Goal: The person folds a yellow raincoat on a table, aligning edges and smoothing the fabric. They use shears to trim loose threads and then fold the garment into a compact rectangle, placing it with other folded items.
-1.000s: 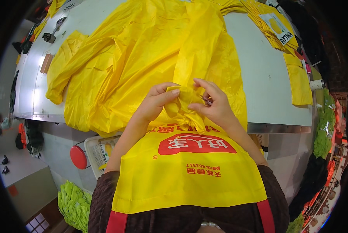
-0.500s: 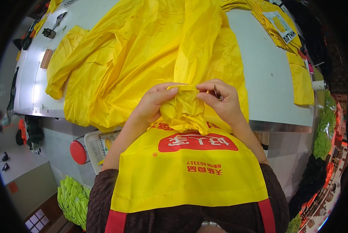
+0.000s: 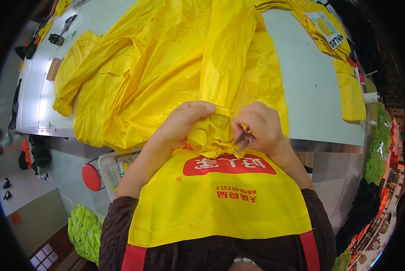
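Observation:
A large yellow garment (image 3: pixel 166 58) of thin shiny cloth spreads over the table and hangs past its near edge. In front of my body, my left hand (image 3: pixel 184 119) pinches the hemmed edge of a bunched end of this cloth, thumb on top. Close on its right, my right hand (image 3: pixel 259 126) is closed around a small dark metal tool (image 3: pixel 243 139), which looks like thread snips. The tool's tip points down beside the gathered folds; the fingers partly cover it. I wear a yellow apron (image 3: pixel 220 221) with red print and red straps, just below both hands.
The pale table (image 3: pixel 320 122) has a metal front edge. Folded yellow cloth (image 3: pixel 320 31) lies at the far right, near a thread spool (image 3: pixel 372 98). A brown block (image 3: pixel 53 69) sits at the left. Below are a red round stool (image 3: pixel 91 177) and a white basket (image 3: pixel 110 167).
My right hand has left the hem edge and moved down, its fingers now curled over, with the tool's tip turned downward. My left hand keeps its pinch, shifted slightly.

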`<action>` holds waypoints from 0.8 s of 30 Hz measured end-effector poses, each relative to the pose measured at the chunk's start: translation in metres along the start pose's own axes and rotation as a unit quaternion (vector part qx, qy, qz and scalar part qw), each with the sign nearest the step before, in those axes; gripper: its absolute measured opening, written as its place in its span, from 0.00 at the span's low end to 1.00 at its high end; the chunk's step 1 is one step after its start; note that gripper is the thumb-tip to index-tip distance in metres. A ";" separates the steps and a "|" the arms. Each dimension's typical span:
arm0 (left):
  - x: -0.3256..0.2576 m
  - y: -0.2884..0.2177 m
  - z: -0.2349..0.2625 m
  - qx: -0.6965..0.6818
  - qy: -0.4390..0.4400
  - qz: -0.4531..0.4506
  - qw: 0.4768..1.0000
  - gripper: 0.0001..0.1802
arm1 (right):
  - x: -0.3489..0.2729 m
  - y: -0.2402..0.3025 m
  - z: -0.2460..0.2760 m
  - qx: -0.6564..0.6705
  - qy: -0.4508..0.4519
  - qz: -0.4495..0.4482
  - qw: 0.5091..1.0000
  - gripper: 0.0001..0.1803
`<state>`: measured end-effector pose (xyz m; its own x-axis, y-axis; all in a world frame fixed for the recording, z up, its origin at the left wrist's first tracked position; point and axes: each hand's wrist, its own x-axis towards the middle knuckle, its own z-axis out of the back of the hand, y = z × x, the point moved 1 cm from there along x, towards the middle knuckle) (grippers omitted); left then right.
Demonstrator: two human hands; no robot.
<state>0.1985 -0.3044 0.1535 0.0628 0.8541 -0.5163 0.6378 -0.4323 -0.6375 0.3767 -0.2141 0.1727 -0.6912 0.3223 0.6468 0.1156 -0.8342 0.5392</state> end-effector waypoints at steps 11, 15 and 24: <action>-0.010 -0.010 -0.007 -0.018 0.002 0.014 1.000 0.16 | -0.026 -0.015 0.024 0.224 0.066 -0.309 0.922 0.16; -0.008 -0.005 0.000 -0.027 -0.001 0.010 1.000 0.16 | -0.015 -0.007 0.031 0.102 0.122 -0.215 0.964 0.15; -0.005 -0.010 -0.002 -0.010 0.068 0.027 0.997 0.18 | -0.004 -0.012 0.032 -0.024 0.138 -0.100 0.985 0.17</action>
<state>0.1932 -0.3041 0.1636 0.2002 0.8621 -0.4655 0.6463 -0.4733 -0.5986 0.4012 -0.1911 0.1807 -0.8649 0.3542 0.3555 -0.0724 -0.7890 0.6101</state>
